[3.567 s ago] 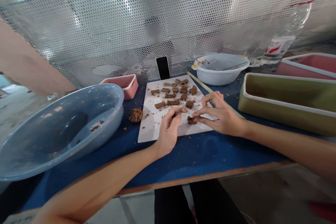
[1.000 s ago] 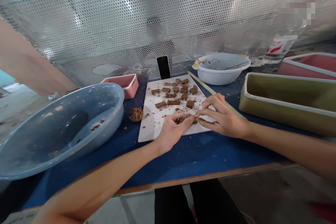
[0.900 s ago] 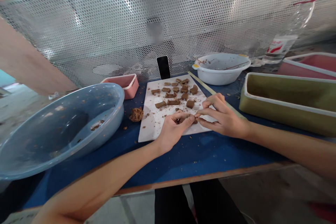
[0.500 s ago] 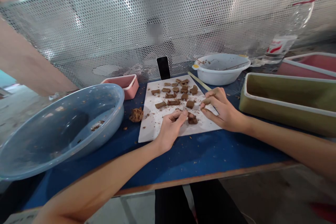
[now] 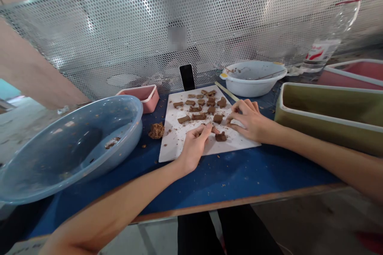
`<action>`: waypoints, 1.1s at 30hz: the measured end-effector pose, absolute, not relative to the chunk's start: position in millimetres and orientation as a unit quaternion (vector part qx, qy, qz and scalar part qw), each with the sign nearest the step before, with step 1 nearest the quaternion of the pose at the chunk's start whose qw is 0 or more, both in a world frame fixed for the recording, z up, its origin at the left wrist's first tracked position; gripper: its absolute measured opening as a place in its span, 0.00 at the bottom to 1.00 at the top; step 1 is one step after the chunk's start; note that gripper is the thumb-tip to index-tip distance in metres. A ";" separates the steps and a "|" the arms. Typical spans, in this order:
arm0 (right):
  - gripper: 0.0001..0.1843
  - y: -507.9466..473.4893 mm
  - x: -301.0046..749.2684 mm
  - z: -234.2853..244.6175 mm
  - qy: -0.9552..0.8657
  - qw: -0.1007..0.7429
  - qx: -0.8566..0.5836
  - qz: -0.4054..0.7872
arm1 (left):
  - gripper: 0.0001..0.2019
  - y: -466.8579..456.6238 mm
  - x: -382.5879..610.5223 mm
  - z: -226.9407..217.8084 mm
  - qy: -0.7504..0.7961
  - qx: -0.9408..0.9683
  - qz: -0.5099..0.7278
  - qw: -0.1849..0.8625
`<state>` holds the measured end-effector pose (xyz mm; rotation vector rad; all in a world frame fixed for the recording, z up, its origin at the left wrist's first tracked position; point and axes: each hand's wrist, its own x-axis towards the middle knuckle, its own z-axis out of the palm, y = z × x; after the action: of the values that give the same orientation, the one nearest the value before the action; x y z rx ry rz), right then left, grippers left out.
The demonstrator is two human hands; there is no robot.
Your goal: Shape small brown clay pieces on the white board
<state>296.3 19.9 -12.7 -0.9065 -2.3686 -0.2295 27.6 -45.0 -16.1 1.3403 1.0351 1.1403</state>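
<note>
Several small brown clay pieces [image 5: 198, 116] lie in loose rows on a white board [image 5: 176, 143] scattered with brown crumbs. My left hand [image 5: 194, 145] is at the board's near part, its thumb pressed over curled fingers. One of its fingertips reaches the left edge of a shaped clay piece [image 5: 220, 136]; what may be inside the curled fingers is hidden. Over the board's right side, my right hand [image 5: 247, 121] has its thumb and fingers apart. Its fingertips come down close to the board beside a blocky clay piece [image 5: 218, 118], with nothing visible between them.
A large blue basin [image 5: 119, 155] stands at left, with a crumbly brown lump [image 5: 156, 130] beside it. Behind are a pink box [image 5: 151, 101], a phone [image 5: 187, 77] and a white basin [image 5: 251, 85]. An olive trough [image 5: 323, 123] and a bottle [image 5: 321, 50] stand at right.
My right hand has lowered toward the board and shifted slightly left. My left hand has barely moved; the clay piece by its fingertip shows more clearly.
</note>
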 end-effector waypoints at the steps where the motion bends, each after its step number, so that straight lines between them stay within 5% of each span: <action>1: 0.13 23.7 299.5 -13.4 -0.888 0.293 -0.344 -0.090 | 0.35 -44.6 27.2 -17.1 0.432 0.560 0.478 0.521; 8: 0.25 33.6 311.0 -13.3 -0.898 0.265 -0.331 -0.115 | 0.34 -39.7 26.2 -26.0 0.426 0.560 0.485 0.520; 14: 0.09 29.8 312.7 -13.6 -0.908 0.226 -0.333 -0.120 | 0.35 -38.0 27.0 -27.4 0.425 0.555 0.493 0.519; 26: 0.16 1.6 291.2 2.2 -0.884 0.376 -0.275 -0.048 | 0.29 -47.1 29.5 -9.8 0.400 0.557 0.478 0.548; 33: 0.11 -14.9 274.7 1.4 -0.906 0.365 -0.206 -0.056 | 0.25 -50.0 29.8 -6.1 0.400 0.602 0.455 0.521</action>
<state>274.7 -14.9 1.4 -0.5288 -2.3307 -0.1446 29.8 -50.0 -6.1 1.4419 0.9584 1.0893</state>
